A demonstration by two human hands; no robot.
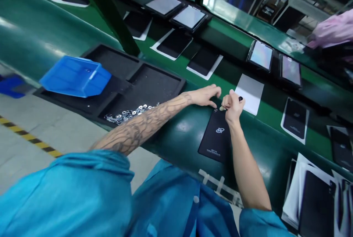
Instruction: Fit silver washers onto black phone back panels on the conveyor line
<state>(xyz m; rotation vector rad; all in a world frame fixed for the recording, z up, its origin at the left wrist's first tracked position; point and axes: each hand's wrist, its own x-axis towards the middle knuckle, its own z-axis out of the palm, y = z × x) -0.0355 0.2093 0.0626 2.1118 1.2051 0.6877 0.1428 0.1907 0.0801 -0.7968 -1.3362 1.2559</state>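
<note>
1. A black phone back cover is laid logo-up on the rounded green edge of the counter, just in front of the person, where both hands can be brought to its top end.
2. The left hand is laid at the cover's top edge, its grip loosely spread with the fingertips pressed down (apparently so that the cover is kept from sliding on the curved surface).
3. The right hand is closed, its grip pinched on a small dark-tipped object, and is held right at the small round opening near the cover's upper corner. What exactly is pinched cannot be told.
4. A heap of small metal rings is kept in a black compartment tray beside the left forearm, within easy reach. A blue bin is rested tilted on the same tray.
5. Further panels and a white sheet are spread along the belt beyond.
</note>
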